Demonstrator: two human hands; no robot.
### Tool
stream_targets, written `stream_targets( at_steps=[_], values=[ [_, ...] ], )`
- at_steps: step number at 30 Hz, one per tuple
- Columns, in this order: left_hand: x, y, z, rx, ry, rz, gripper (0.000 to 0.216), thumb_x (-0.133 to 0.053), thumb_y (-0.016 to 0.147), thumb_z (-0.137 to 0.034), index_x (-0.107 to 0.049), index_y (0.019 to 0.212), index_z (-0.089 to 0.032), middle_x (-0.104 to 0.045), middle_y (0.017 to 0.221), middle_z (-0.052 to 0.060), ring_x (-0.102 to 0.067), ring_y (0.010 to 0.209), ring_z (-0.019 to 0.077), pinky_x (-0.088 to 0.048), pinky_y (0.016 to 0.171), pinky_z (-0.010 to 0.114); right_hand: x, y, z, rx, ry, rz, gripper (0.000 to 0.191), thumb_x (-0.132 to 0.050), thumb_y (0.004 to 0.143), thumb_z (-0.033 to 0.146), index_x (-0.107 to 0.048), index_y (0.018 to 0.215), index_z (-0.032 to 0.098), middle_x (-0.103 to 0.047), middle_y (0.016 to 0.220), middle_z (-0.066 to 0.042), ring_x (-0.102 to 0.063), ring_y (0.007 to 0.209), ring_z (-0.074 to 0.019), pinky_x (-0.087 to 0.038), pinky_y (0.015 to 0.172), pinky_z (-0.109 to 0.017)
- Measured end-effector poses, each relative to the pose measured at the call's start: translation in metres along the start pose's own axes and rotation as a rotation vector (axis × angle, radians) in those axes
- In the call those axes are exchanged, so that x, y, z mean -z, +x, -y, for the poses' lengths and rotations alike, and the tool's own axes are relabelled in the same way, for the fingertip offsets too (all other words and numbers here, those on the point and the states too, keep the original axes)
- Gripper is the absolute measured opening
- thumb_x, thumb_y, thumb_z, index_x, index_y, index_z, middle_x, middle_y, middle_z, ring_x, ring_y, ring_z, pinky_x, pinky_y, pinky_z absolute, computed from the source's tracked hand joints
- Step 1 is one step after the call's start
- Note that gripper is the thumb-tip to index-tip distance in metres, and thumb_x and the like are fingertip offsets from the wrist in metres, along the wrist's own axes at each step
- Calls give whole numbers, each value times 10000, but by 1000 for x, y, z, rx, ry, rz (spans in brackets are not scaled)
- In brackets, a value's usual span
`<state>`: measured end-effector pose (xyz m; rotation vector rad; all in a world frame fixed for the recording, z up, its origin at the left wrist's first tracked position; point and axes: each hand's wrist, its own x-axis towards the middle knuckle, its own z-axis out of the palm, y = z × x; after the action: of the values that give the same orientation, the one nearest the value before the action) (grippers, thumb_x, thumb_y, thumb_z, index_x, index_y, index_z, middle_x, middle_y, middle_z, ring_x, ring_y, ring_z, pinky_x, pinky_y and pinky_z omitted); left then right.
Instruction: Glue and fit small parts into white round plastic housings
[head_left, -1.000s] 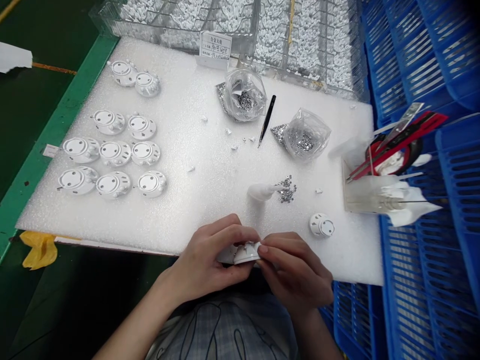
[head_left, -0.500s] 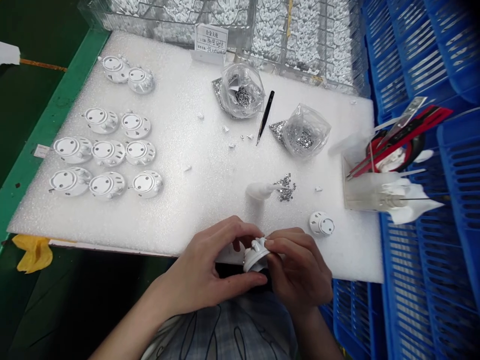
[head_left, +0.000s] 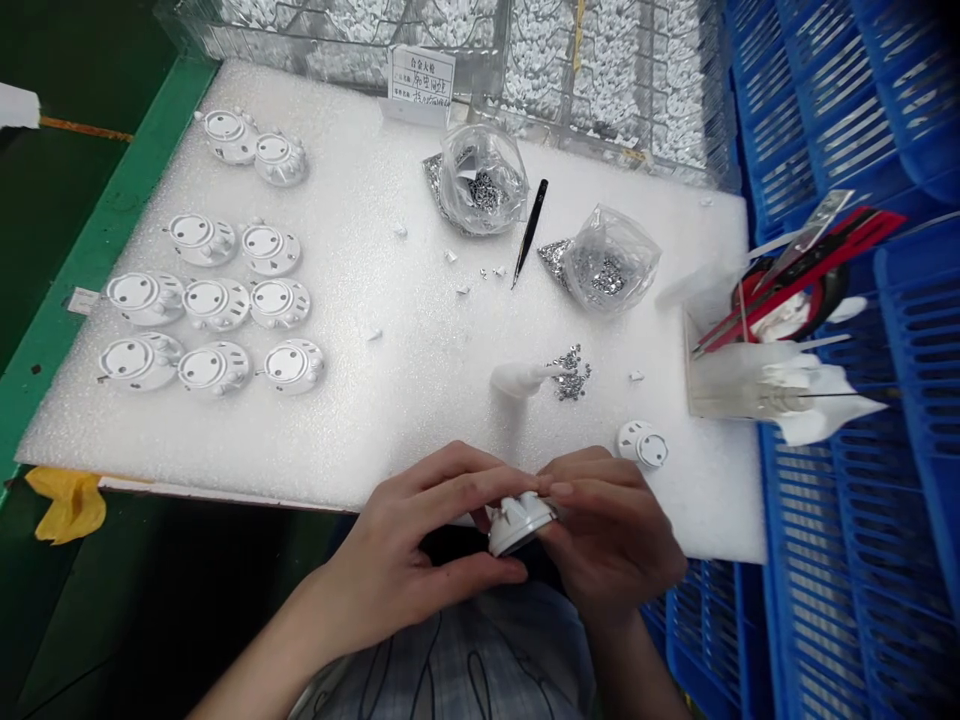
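Both hands hold one small round white plastic part (head_left: 520, 521) over the near edge of the white foam sheet (head_left: 420, 400). My left hand (head_left: 420, 550) wraps it from the left, thumb below and fingers on top. My right hand (head_left: 607, 530) pinches its right side. A similar white round part (head_left: 643, 444) lies on the foam just beyond my right hand. Farther out lie a small pile of tiny metal pieces (head_left: 571, 362) and a white nozzle-shaped piece (head_left: 519, 379).
Several finished white round parts (head_left: 214, 300) sit in rows at the left. Two clear bags of metal bits (head_left: 480, 180) (head_left: 609, 262) flank black tweezers (head_left: 529, 232). A clear box with tools (head_left: 757, 370) and blue crates (head_left: 862, 400) stand right; clear trays (head_left: 525, 60) behind.
The white part has been turned in my fingers, from lying flat to tilted with its ribbed side up. Both hands stayed at the foam's near edge.
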<state>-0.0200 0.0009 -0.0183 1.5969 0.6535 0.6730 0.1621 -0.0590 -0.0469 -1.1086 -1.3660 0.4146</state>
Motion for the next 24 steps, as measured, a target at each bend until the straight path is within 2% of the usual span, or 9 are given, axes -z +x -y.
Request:
stream_targets(
  at_steps=[3, 11, 16, 24],
  values=[
    [-1, 0, 4, -86, 36, -17, 449, -803, 938, -264, -698, 1368, -343, -742, 1201, 51, -744, 987, 195, -654, 809, 249, 0, 3, 0, -74, 82, 0, 171, -737, 946, 182, -701, 1106, 229, -705, 861, -22, -678, 739, -173, -581, 605, -336],
    [2, -3, 14, -170, 165, -58, 453, -777, 961, -318, -666, 1399, -325, -778, 1183, 66, -777, 986, 219, -672, 852, 304, 3, 6, 0, -107, 132, 79, 181, -720, 932, 107, -727, 1078, 214, -718, 880, -37, -693, 783, -180, -582, 639, -334],
    [3, -3, 15, -181, 191, -46, 442, -772, 963, -343, -673, 1393, -324, -790, 1158, 69, -788, 960, 221, -675, 828, 298, 3, 6, 0, -123, 140, 91, 166, -728, 930, 122, -731, 1065, 220, -723, 878, -34, -695, 766, -179, -577, 634, -330],
    [-2, -1, 14, -134, 93, -87, 420, -835, 909, -344, -712, 1309, -299, -771, 1114, 56, -761, 891, 192, -671, 778, 273, 3, 7, 0, -149, 120, 86, 167, -731, 922, 120, -738, 1050, 228, -720, 854, -30, -688, 753, -176, -576, 630, -323]
  ],
)
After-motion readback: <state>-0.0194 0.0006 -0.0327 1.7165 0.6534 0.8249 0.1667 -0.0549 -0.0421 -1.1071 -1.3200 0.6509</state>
